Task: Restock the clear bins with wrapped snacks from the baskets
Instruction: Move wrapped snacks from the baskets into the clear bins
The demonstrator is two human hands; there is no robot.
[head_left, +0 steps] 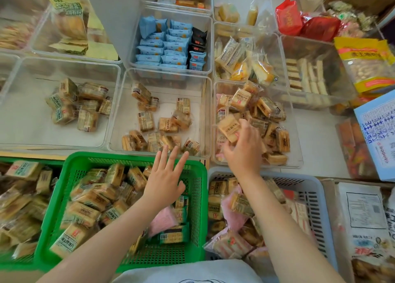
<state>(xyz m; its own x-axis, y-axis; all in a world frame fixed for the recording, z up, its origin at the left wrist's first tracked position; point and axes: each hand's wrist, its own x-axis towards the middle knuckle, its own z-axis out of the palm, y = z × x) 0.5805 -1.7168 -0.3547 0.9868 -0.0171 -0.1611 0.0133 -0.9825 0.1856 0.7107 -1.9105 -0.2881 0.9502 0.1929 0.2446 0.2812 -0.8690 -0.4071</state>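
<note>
My left hand point(165, 181) hovers flat with straight, spread fingers over the far edge of the green basket point(195, 197), holding nothing. The basket holds several tan wrapped snacks point(85, 199) and a pink one. My right hand point(242, 149) reaches into the right clear bin point(296, 145) and grips a tan wrapped snack point(227, 127) above the heap there. The middle clear bin point(119, 111) has several wrapped snacks scattered on its floor. A grey basket point(314, 188) under my right forearm holds tan and pink wrapped snacks.
A left clear bin point(25, 120) holds a small pile of snacks. Behind stand bins of blue packets point(162, 47), yellow cakes point(241, 62) and wafers. A second green basket point(19, 199) lies at the left. A blue box point(378, 133) and cartons crowd the right.
</note>
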